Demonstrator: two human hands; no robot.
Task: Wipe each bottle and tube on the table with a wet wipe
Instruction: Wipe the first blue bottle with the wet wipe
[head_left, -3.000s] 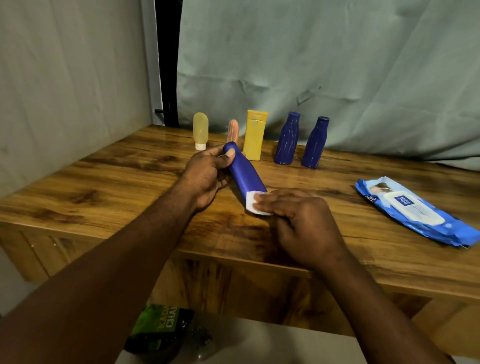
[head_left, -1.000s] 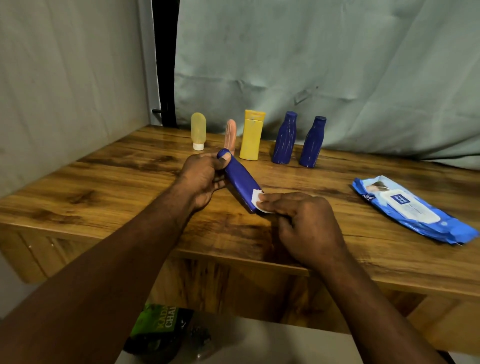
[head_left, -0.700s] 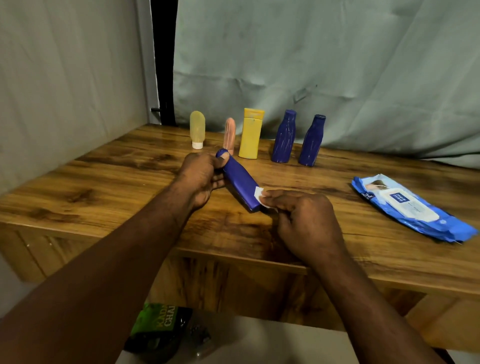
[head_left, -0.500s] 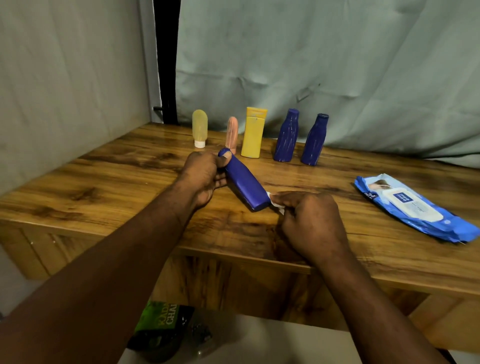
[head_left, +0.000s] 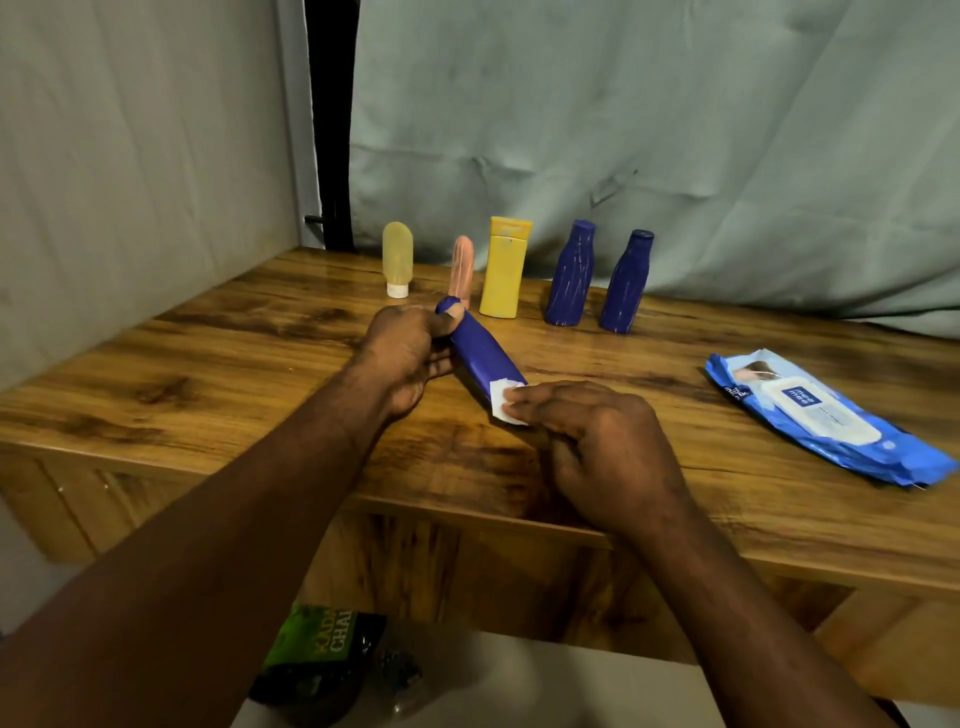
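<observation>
A dark blue bottle (head_left: 480, 348) lies tilted over the wooden table (head_left: 218, 364). My left hand (head_left: 402, 353) grips its cap end, thumb on top. My right hand (head_left: 597, 447) presses a folded white wet wipe (head_left: 503, 402) against the bottle's bottom end with its fingertips. In a row at the back stand a pale yellow tube (head_left: 397, 258), a pink tube (head_left: 461, 270), a yellow bottle (head_left: 505, 267) and two dark blue bottles (head_left: 570, 273) (head_left: 626, 282).
A blue wet-wipe pack (head_left: 826, 415) lies flat at the right of the table. A grey curtain (head_left: 623, 130) hangs behind the row, a wall at the left. Below the table's front edge sits a green packet (head_left: 317, 654).
My right hand slid off the bottle's bottom end and has come back onto it with the wipe. My left hand kept hold of the cap end.
</observation>
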